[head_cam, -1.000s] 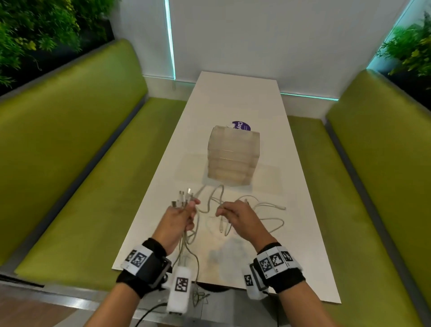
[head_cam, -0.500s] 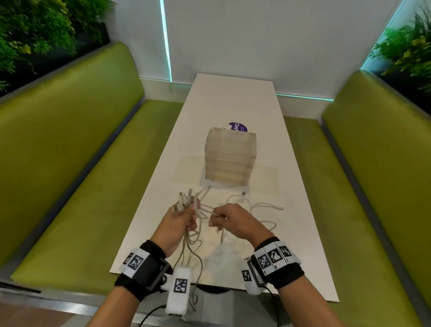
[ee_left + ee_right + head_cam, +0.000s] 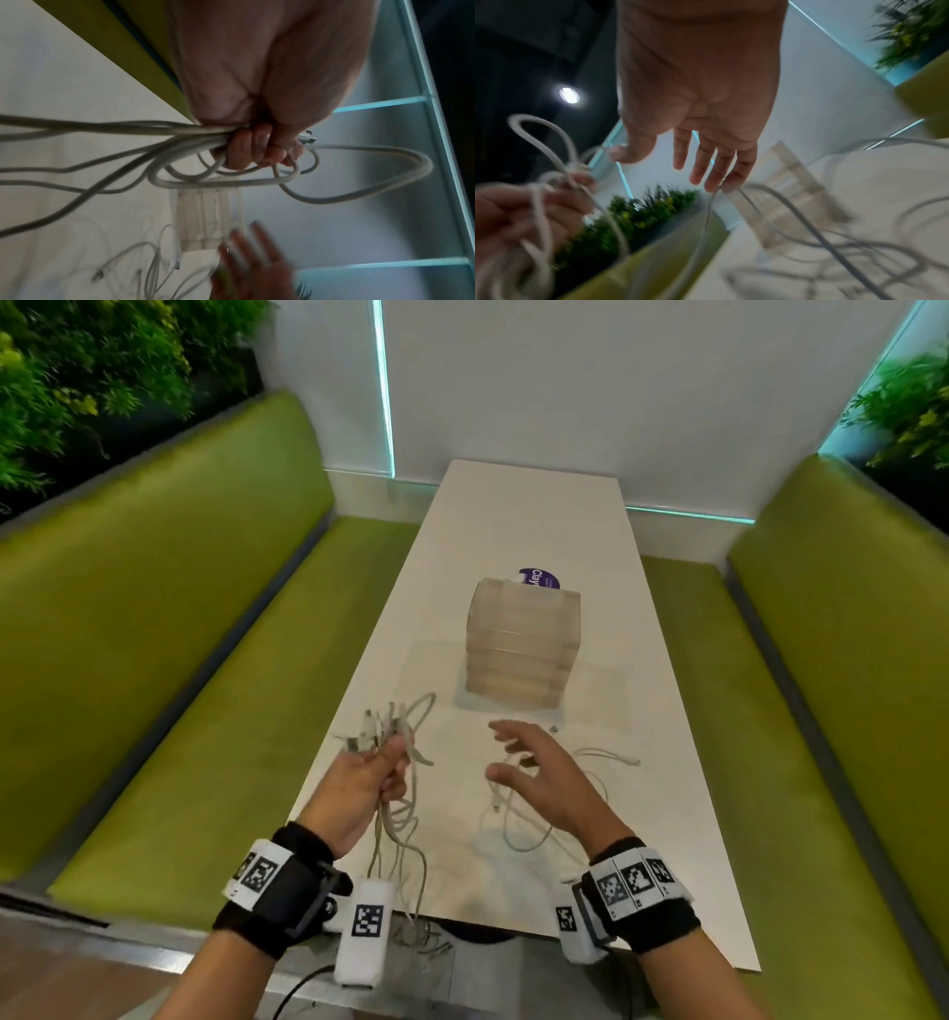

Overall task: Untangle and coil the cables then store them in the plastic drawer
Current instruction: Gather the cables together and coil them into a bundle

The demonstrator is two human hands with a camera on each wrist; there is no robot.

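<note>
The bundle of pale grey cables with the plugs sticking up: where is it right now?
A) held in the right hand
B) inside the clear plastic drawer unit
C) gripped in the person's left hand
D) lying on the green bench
C: the left hand grips the bundle of pale grey cables, its fingers curled round them above the white table.

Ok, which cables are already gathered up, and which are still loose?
The bundle clenched in the left hand is gathered. The loose cables lie on the table under the open right hand.
</note>
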